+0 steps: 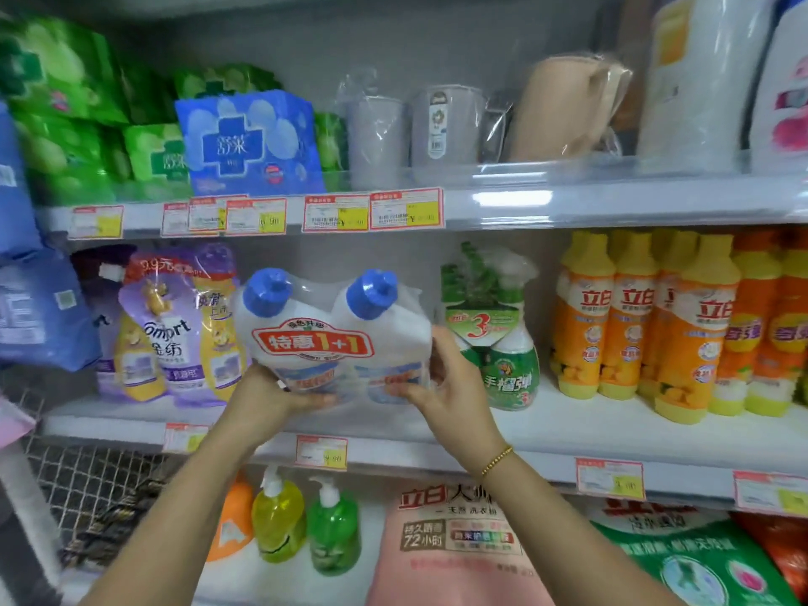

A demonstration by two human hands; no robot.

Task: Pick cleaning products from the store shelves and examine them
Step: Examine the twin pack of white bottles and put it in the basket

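Note:
A plastic-wrapped twin pack of white bottles with blue caps (332, 338) and a red "1+1" label is held just in front of the middle shelf (590, 435). My left hand (266, 400) grips its lower left corner from below. My right hand (446, 387) holds its lower right side, thumb along the pack's edge and fingers across the front. The bottom of the pack is partly hidden behind my fingers.
Purple and yellow refill pouches (170, 334) stand left of the pack, green spray bottles (498, 334) right of it, then yellow-orange bottles (656, 321). Tissue packs (249, 142) and plastic cups (446, 124) fill the upper shelf. Pump bottles (306, 522) and detergent bags (459, 548) sit below.

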